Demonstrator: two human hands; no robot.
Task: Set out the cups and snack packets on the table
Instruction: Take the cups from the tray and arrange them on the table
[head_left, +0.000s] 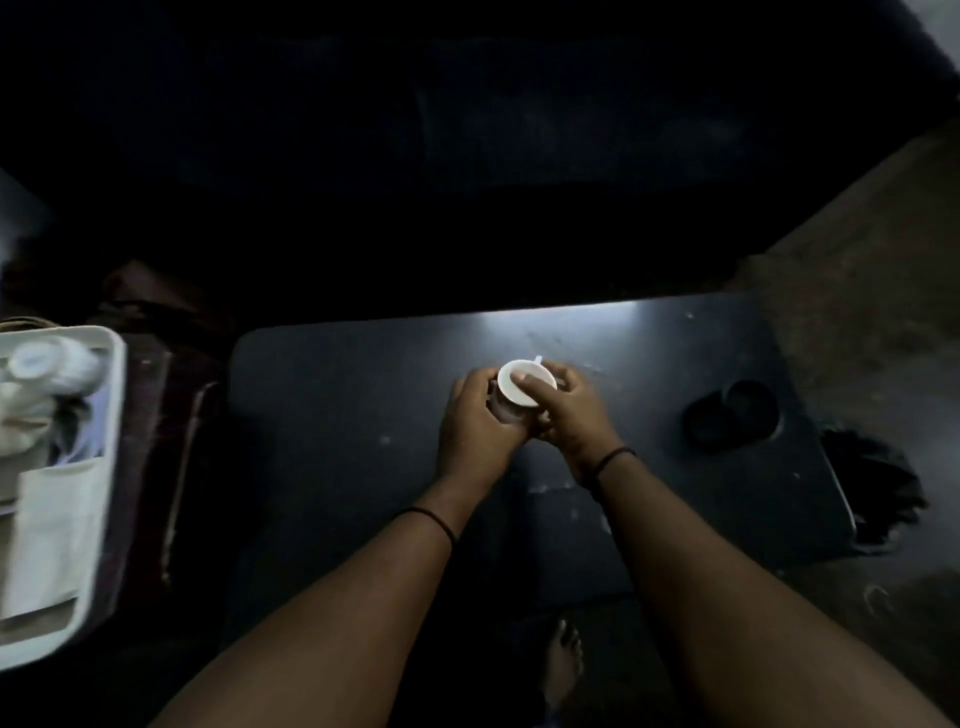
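Two bare forearms reach away from me over a dark surface (363, 395) in dim light, each wrist ringed by a thin dark band. Below them, at the near edge of view, I see a bare foot (562, 660) on the floor. Both hands meet around a small white cup (522, 392) near the middle of the surface. My left hand (475, 423) wraps the cup's side from the left, its grip curled against the wall. My right hand (569, 410) closes on it from the right, with one fingertip resting over the rim; I cannot tell whether the cup's base touches the surface. A thin white strip sticks up past the far rim. Toward the right end of the surface sits a dark round recess (732, 418). Far left, off the surface, a white tray (117, 415) holds pale packets (49, 530) and a blurred pale stack, possibly cups.
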